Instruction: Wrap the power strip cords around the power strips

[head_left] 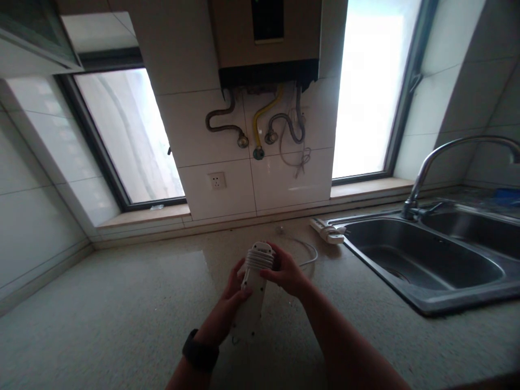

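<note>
A white power strip (251, 311) is held up between my two hands over the counter, its screwed underside facing me. Its white cord (259, 260) is wound in several turns round the far end. My left hand (231, 295) grips the strip's left edge, with a dark watch on the wrist. At the upper right, the fingers of my right hand (284, 268) close round the wound cord and the strip's end. A loose length of white cable (312, 254) runs out on the counter beyond my right hand; where it joins is hidden.
Another white power strip (328, 232) lies beside the double steel sink (406, 290) with its tall faucet (420, 168). On the tiled wall are a socket (216, 180) and a water heater (268, 54) with hoses and valves. Windows flank it above the speckled counter (101, 314).
</note>
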Demonstrator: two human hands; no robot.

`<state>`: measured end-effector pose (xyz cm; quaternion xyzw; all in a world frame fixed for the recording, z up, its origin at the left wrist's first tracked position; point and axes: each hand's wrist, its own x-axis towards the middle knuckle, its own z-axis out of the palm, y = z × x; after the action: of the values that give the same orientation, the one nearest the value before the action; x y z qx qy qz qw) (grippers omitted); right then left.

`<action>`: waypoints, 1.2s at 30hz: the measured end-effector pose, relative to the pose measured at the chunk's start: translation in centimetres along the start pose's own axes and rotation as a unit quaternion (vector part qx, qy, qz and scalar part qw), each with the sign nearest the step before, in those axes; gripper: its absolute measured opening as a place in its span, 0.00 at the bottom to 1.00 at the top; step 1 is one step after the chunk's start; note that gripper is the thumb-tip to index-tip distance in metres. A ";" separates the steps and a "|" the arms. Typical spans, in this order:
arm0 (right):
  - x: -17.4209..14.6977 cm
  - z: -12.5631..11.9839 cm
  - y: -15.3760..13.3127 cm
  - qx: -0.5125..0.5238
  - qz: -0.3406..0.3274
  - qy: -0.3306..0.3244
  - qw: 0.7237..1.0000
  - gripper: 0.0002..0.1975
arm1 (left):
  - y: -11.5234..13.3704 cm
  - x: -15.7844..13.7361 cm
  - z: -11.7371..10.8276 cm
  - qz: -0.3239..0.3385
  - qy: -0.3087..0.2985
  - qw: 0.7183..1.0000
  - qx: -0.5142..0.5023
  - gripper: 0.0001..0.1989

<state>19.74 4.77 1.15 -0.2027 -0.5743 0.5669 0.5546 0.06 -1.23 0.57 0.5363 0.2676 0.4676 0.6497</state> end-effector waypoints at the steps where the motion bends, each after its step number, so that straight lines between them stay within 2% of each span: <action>1: 0.1 -0.1 0.1 -0.006 -0.001 0.015 1.000 0.41 | 0.0 -0.1 0.0 0.020 0.017 0.999 0.044 0.40; 3: 0.2 -0.2 0.5 -0.030 0.000 0.052 0.998 0.42 | 0.0 -0.1 0.2 0.061 0.036 0.984 0.163 0.43; 4: 0.3 -0.2 0.7 -0.050 -0.001 0.071 0.996 0.42 | 0.0 -0.1 0.4 0.085 0.042 0.967 0.237 0.46; 5: 0.3 -0.2 0.9 -0.073 -0.003 0.088 0.993 0.42 | -0.2 0.0 0.6 0.113 0.051 0.940 0.317 0.48; 8: 0.3 0.4 1.4 -0.167 -0.018 0.131 0.977 0.40 | -1.0 0.4 1.1 0.187 0.092 0.826 0.523 0.52; 10: 0.2 0.9 1.5 -0.229 -0.020 0.155 0.961 0.39 | -1.7 0.7 1.4 0.199 0.117 0.771 0.593 0.52; 13: 0.0 1.7 1.3 -0.271 -0.018 0.182 0.945 0.39 | -2.4 1.1 1.7 0.188 0.141 0.746 0.623 0.51; 16: -0.1 2.2 1.1 -0.265 -0.024 0.167 0.950 0.41 | -2.4 1.2 1.9 0.170 0.160 0.751 0.618 0.47; 21: -0.2 1.5 0.9 -0.220 0.001 0.087 0.972 0.46 | -1.8 0.9 1.6 0.111 0.173 0.778 0.593 0.50; 25: -0.1 0.5 0.6 -0.178 0.028 0.002 0.984 0.48 | -1.7 0.9 0.7 0.114 0.160 0.839 0.507 0.53; 27: 0.0 0.3 0.4 -0.165 0.030 -0.027 0.985 0.47 | -1.7 0.9 0.4 0.121 0.149 0.870 0.455 0.53; 30: 0.1 0.1 0.3 -0.149 0.033 -0.059 0.987 0.43 | -1.5 0.9 0.3 0.093 0.140 0.911 0.377 0.53; 33: 0.2 0.1 0.2 -0.113 0.032 -0.065 0.991 0.39 | -1.0 0.8 0.7 0.059 0.140 0.946 0.285 0.53; 36: 0.2 0.3 0.1 -0.094 0.033 -0.039 0.994 0.36 | -0.3 0.6 1.4 0.049 0.134 0.968 0.209 0.51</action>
<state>19.39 4.88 1.18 -0.2506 -0.6389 0.5364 0.4911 1.56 -1.34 0.79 0.6048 0.4174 0.5001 0.4582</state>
